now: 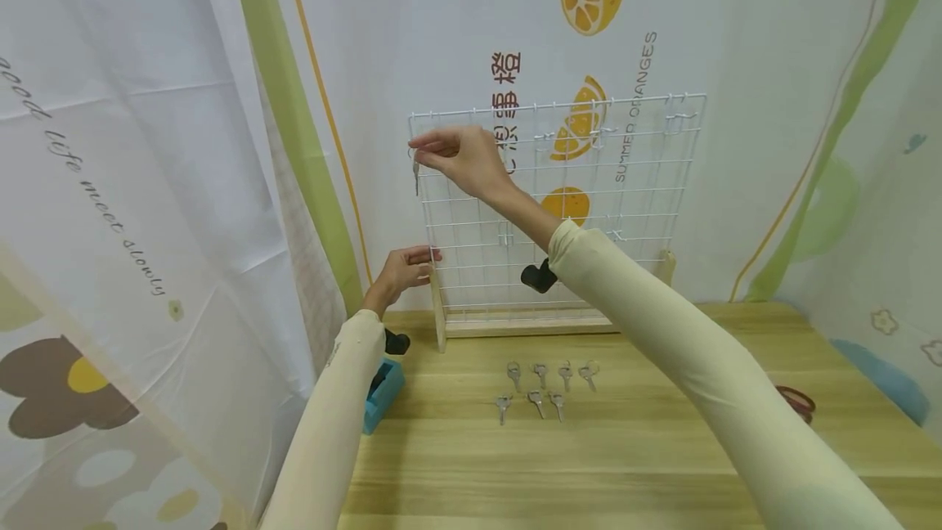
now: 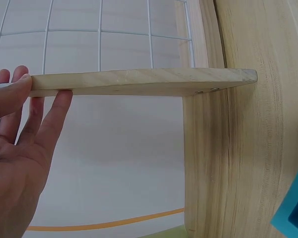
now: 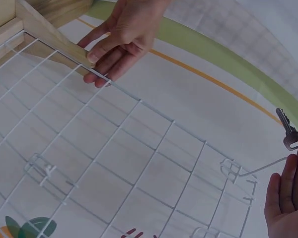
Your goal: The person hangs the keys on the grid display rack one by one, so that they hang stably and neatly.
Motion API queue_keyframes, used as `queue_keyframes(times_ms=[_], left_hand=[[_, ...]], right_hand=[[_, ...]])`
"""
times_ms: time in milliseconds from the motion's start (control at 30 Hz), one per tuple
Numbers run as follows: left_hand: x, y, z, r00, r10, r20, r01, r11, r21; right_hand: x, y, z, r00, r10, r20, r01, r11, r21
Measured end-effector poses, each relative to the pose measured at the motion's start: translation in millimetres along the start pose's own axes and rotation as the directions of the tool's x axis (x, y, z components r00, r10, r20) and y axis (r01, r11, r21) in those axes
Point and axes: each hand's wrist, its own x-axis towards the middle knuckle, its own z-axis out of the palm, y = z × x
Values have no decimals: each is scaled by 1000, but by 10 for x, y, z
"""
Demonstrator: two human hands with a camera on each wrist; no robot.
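A white wire grid (image 1: 555, 105) stands upright in a wooden base, with small wire hooks clipped to it. Up at its top left corner, my right hand (image 1: 464, 155) pinches a silver key (image 3: 290, 131) by its top end. In the right wrist view, the fingertips are right at the tip of a long white hook (image 3: 260, 168), and the key's blade points away from the hand. Lower down, my left hand (image 1: 403, 272) grips the upper end of the wooden side post (image 2: 139, 79), thumb on one face and fingers on the other.
Several keys (image 1: 540, 373) with rings lie in two rows on the wooden table (image 1: 559, 473) in front of the grid. A blue box (image 1: 384, 395) sits by the left forearm. Red handles (image 1: 796, 403) show beyond the right sleeve. A printed curtain (image 1: 353, 39) hangs behind.
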Motion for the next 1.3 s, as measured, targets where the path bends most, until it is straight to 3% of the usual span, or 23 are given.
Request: queue_keyframes(times_ms=[533,900,1300], left_hand=[[5,-7,96,1000,-1,15,1,1000,23],[11,17,110,1000,-17,15,17,1000,23],[-13,38,-42,999,-29,37,28,999,19]], right_hand=[[100,62,66,987,127,-99,-138,984,-110],[89,84,52,975,219,-34,-222,968,-116],[-98,8,9,985,166,39,-163,985,-62]])
